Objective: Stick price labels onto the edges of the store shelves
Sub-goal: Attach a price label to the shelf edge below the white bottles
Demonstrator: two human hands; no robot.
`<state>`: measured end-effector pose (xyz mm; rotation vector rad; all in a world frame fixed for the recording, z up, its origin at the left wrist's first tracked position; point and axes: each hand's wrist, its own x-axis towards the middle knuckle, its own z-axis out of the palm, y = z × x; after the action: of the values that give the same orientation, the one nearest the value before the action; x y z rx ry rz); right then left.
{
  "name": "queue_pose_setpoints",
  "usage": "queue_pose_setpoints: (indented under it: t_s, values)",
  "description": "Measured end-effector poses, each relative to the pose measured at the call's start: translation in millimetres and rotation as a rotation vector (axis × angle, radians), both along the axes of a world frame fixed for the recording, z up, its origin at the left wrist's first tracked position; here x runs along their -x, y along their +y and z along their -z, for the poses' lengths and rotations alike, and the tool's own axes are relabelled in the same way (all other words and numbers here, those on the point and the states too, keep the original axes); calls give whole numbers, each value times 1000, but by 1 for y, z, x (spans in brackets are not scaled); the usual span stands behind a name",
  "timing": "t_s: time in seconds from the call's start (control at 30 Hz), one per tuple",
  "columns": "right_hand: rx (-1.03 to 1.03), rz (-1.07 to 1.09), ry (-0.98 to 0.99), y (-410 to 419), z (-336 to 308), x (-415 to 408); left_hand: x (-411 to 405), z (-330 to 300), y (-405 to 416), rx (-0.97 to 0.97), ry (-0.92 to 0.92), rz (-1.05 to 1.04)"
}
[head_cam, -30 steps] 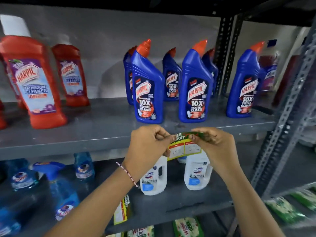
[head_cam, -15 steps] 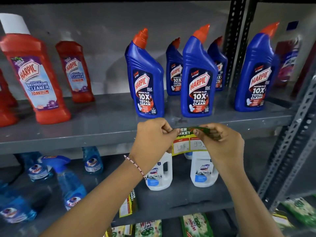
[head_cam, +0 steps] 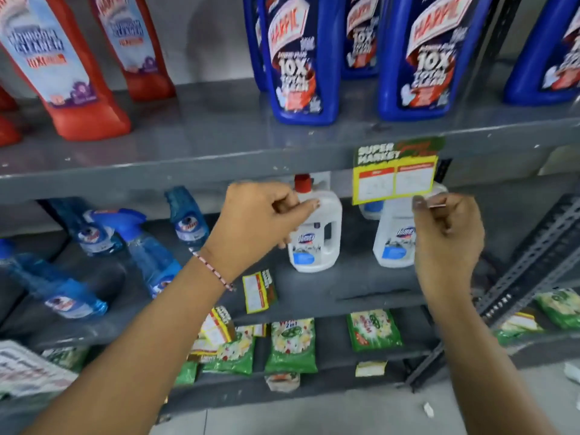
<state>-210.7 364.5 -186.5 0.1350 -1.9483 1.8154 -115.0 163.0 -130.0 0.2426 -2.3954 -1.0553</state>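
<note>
From the head camera, we look down at grey metal store shelves. A green and yellow price label (head_cam: pixel 396 171) hangs from the front edge of the upper shelf (head_cam: pixel 188 171), its top strip folded onto the shelf surface, its two white price boxes facing us. The writing in them is too blurred to read.

Below the label, our two hands are raised in front of the middle shelf. The left hand (head_cam: pixel 260 221), with a beaded thread bracelet (head_cam: pixel 215 271) on its wrist, is loosely curled, its fingertips drawn together; we cannot tell whether it holds anything. It is apart from the label, off to its left. The right hand (head_cam: pixel 445 233) sits just under the label's lower right corner, thumb and forefinger pinched together on what looks like a thin sliver, too small for us to identify. It does not clearly touch the label.

On the upper shelf stand blue Harpic bottles (head_cam: pixel 296 58) directly above the label, and red bathroom cleaner bottles (head_cam: pixel 62 73) to the left. On the middle shelf, white Domex bottles (head_cam: pixel 317 233) stand behind our hands, and blue spray bottles (head_cam: pixel 147 249) lie to the left. Another price label (head_cam: pixel 259 291) hangs on the middle shelf's edge. Green packets (head_cam: pixel 290 345) fill the lowest shelf.
</note>
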Motion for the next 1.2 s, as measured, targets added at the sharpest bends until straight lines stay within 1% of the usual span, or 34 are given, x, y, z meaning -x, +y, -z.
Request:
queue_pose_setpoints:
  t_s: [0.1, 0.13, 0.23, 0.33, 0.4, 0.43, 0.5, 0.57, 0.77, 0.87, 0.97, 1.03, 1.07, 1.2]
  values:
    - [-96, -138, -194, -32, 56, -11, -5, 64, -46, -177, -223, -12]
    - [-147, -204, -267, -46, 75, -16, -6, 88, -64, -177, -276, -32]
    - [-347, -409, -472, -92, 125, -34, -10, 147, -104, -84, -421, -49]
    - [-562, -535, -557, -133, 156, -51, 0, 180, -126, -10, -537, -13]
    - [-669, -494, -582, -156, 170, -57, 15, 194, -134, 54, -614, 13]
    - [-742, -435, -571, -166, 177, -59, 22, 200, -136, 46, -648, 37]
    - [-885, -330, -571, -181, 187, -59, 35, 209, -134, -44, -693, 103]
    - [-933, -292, -578, -192, 191, -58, 47, 217, -133, -93, -717, 141]
    - [-751, -250, -560, -195, 192, -57, 51, 223, -148, -39, -664, 142]
    - [-584, -315, -531, -176, 192, -55, 40, 215, -142, -62, -614, 136]
    - [-361, -356, -478, -141, 192, -54, 25, 213, -116, -81, -564, 128]
    - [-242, -324, -495, -111, 195, -51, 20, 217, -88, -184, -549, 150]
    - [-222, -302, -507, -96, 198, -47, 20, 219, -73, -245, -541, 160]
    - [-290, -209, -509, -42, 207, -28, 34, 230, -15, -399, -497, 164]
